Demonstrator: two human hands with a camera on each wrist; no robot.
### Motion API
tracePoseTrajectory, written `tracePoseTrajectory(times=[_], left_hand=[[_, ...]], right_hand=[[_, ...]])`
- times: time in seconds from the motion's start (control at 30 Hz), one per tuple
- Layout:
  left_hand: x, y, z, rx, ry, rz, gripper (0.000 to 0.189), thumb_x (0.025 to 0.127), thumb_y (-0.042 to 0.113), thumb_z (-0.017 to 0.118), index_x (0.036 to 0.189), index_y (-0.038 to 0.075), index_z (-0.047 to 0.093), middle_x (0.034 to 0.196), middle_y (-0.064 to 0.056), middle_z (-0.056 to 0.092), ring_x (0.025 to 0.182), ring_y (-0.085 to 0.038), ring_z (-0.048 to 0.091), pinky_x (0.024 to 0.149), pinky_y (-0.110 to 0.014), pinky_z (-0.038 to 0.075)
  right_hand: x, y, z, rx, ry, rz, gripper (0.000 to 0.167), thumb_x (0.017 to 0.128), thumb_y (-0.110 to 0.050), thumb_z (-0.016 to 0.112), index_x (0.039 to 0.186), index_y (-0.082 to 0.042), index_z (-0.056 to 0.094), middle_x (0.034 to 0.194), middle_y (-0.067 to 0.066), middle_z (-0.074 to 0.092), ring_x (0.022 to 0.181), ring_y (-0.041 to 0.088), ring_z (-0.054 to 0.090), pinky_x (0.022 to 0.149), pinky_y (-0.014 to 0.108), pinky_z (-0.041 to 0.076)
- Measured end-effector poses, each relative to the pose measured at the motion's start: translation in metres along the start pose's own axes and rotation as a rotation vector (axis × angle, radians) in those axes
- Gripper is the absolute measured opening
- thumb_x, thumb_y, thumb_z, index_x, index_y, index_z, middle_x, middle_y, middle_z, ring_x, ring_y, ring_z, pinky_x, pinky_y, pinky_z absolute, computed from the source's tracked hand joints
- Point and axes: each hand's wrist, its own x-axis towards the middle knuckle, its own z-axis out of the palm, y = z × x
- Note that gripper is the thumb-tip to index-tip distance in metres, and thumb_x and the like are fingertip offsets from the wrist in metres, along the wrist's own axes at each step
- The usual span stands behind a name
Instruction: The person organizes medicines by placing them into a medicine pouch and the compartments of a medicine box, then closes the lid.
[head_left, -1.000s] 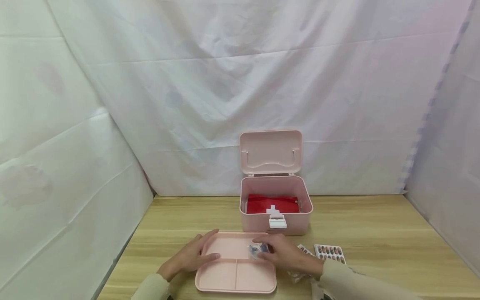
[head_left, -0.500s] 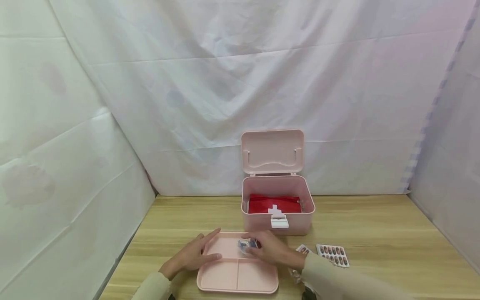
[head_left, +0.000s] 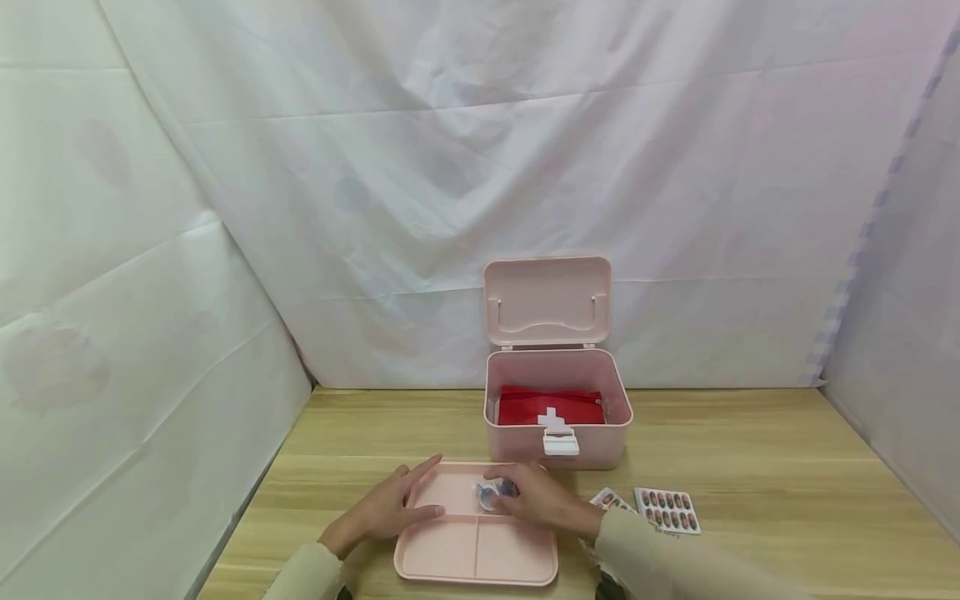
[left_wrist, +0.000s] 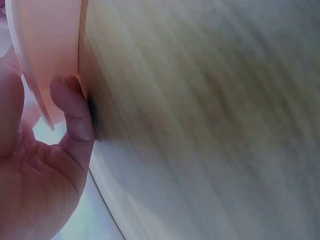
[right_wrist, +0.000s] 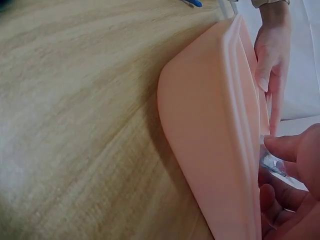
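A pale pink tray (head_left: 437,550) with one wide rear compartment and two front ones lies on the table. At its left side, my left hand (head_left: 388,502) holds the rim, with the thumb reaching over the inside. The little finger (left_wrist: 70,102) bends against the tray's outer wall in the left wrist view. My right hand (head_left: 542,500) pinches a small clear packet (head_left: 486,497) with bluish contents, low in the rear compartment. Part of that packet (right_wrist: 274,164) shows between thumb and fingers in the right wrist view. What exactly it contains is too small to tell.
Behind the tray stands a pink box (head_left: 517,446) with its lid (head_left: 547,302) raised and a red pouch (head_left: 525,406) with a white cross inside. Two blister packs, one of capsules (head_left: 667,510) and one partly covered (head_left: 611,500), lie right of the tray. White cloth (head_left: 375,208) hangs behind.
My right hand has moved a little left with the clear packet, further into the rear compartment, and then lies nearly still. The left hand stays at the tray's left side.
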Motion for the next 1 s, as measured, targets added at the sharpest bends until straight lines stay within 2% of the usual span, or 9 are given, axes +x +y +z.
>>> tracePoseTrajectory(times=[0.33, 0.6, 0.73, 1.0], left_hand=[[-0.002, 0.001, 0.002, -0.009, 0.002, -0.001, 0.084, 0.087, 0.055, 0.068, 0.156, 0.023, 0.033, 0.092, -0.005, 0.046, 0.07, -0.013, 0.043, 0.06, -0.027, 0.04], [0.001, 0.001, 0.0, 0.004, 0.006, -0.009, 0.083, 0.087, 0.056, 0.068, 0.156, 0.025, 0.033, 0.092, -0.005, 0.046, 0.07, -0.013, 0.044, 0.061, -0.028, 0.04], [0.0, 0.002, -0.001, -0.005, 0.002, -0.014, 0.083, 0.087, 0.056, 0.068, 0.156, 0.024, 0.033, 0.092, -0.005, 0.046, 0.071, -0.014, 0.044, 0.061, -0.028, 0.041], [-0.001, 0.002, -0.002, -0.006, 0.001, -0.01, 0.083, 0.088, 0.055, 0.068, 0.156, 0.023, 0.033, 0.091, -0.005, 0.046, 0.07, -0.013, 0.043, 0.06, -0.027, 0.04]], right_hand=[[-0.003, 0.005, 0.002, -0.078, -0.019, 0.001, 0.036, 0.088, -0.015, 0.073, 0.122, -0.005, 0.067, 0.115, 0.005, 0.07, 0.106, 0.02, 0.063, 0.095, 0.039, 0.05], [-0.006, 0.004, -0.004, -0.17, 0.021, -0.05, 0.036, 0.086, -0.014, 0.074, 0.12, -0.001, 0.068, 0.114, 0.009, 0.069, 0.108, 0.027, 0.061, 0.097, 0.042, 0.047], [-0.008, 0.002, -0.009, -0.189, 0.037, -0.055, 0.035, 0.086, -0.013, 0.073, 0.119, 0.0, 0.068, 0.111, 0.011, 0.066, 0.104, 0.026, 0.059, 0.096, 0.041, 0.048], [-0.016, -0.003, -0.022, -0.169, 0.045, -0.023, 0.035, 0.089, -0.02, 0.072, 0.121, -0.004, 0.069, 0.113, 0.006, 0.063, 0.1, 0.02, 0.059, 0.09, 0.038, 0.052]])
